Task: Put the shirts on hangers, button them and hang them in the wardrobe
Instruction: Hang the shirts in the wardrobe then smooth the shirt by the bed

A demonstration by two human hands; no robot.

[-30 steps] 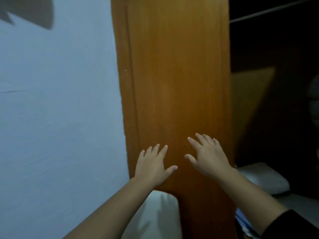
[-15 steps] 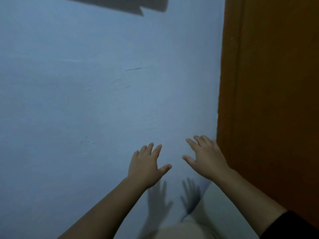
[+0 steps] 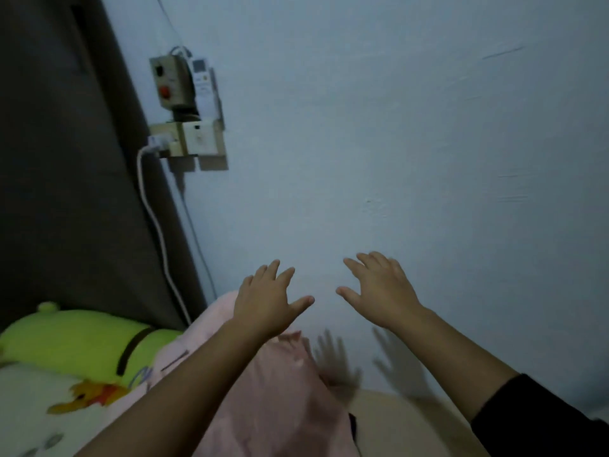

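We hold our left hand [image 3: 268, 303] and right hand [image 3: 382, 293] spread and empty above the pink cloth [image 3: 280, 397] on the bed [image 3: 39, 407], seemingly ready to take up a shirt.

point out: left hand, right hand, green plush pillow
left hand [image 3: 263, 301]: head view, back of the hand, fingers spread.
right hand [image 3: 382, 288]: head view, back of the hand, fingers spread.
green plush pillow [image 3: 72, 341]: head view, top of its green body.
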